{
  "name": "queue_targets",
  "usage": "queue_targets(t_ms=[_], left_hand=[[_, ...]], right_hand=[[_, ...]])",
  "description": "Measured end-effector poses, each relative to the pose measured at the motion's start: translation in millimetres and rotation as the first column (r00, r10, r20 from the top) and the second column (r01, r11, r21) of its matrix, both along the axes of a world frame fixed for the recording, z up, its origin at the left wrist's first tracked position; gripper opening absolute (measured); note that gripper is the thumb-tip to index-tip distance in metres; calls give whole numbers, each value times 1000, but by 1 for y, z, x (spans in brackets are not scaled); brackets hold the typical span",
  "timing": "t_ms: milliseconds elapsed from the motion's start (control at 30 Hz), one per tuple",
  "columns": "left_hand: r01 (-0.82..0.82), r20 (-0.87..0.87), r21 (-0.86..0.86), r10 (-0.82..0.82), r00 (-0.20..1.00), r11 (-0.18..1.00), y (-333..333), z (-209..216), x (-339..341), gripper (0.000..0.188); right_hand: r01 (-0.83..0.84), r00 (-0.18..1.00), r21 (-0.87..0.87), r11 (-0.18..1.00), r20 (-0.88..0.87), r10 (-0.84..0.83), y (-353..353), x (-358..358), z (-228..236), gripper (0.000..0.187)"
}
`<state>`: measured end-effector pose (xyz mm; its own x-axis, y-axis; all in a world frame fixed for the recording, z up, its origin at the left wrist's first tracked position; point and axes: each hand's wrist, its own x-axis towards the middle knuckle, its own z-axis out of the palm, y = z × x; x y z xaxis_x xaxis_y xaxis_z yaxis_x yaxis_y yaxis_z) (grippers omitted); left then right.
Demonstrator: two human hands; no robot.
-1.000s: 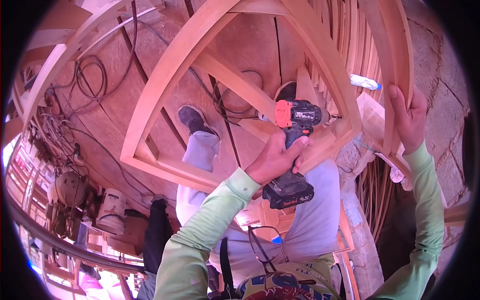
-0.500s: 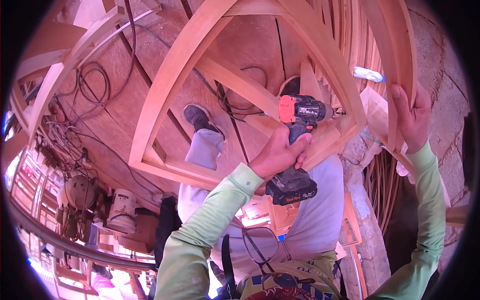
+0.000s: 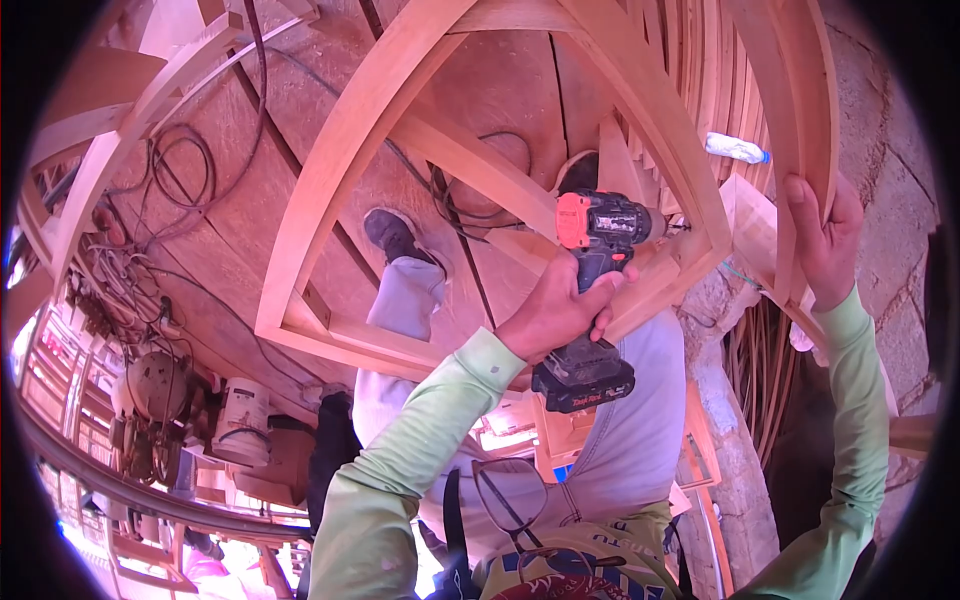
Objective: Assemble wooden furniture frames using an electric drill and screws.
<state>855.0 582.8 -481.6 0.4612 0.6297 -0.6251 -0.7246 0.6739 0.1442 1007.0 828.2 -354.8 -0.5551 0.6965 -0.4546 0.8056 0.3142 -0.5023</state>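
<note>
My left hand (image 3: 562,308) is wrapped round the grip of a red and black cordless drill (image 3: 602,222). The drill lies level, its bit pointing right at the inner corner of a wooden frame (image 3: 338,160) with curved sides. Whether the bit is in the wood I cannot tell. On the right, my right hand (image 3: 828,240) grips the lower end of a curved wooden piece (image 3: 808,110), thumb on the near face. Below that frame corner, my legs in light trousers (image 3: 640,400) show.
Cables (image 3: 185,180) lie coiled on the floor at left, near a white bucket (image 3: 241,420). Long wooden strips (image 3: 715,80) are stacked beyond the frame, with a plastic bottle (image 3: 737,148) beside them. A rough stone wall (image 3: 890,200) runs along the right.
Almost nothing has moved. The frame has shifted very slightly left in view; both hands keep their holds on the drill and the curved piece.
</note>
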Motion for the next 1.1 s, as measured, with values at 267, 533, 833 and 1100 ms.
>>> queue_targets(t_ms=[267,533,833,1100], left_hand=[[32,-62,30,-30,998,999,-1,0,2,16],[-49,-16,-14,49,999,999,-1,3,3,15],[19,2,34,-19,1000,999,-5,-7,7,27],[-43,-20,4,43,999,999,-3,2,5,19]], right_hand=[[27,1000,7,1000,10,-27,-1,1,-2,25],[19,1000,-15,1000,23,-19,3,10,-2,26],[17,999,-4,1000,41,-16,2,6,0,25],[61,998,1,998,18,-61,-1,4,-2,25]])
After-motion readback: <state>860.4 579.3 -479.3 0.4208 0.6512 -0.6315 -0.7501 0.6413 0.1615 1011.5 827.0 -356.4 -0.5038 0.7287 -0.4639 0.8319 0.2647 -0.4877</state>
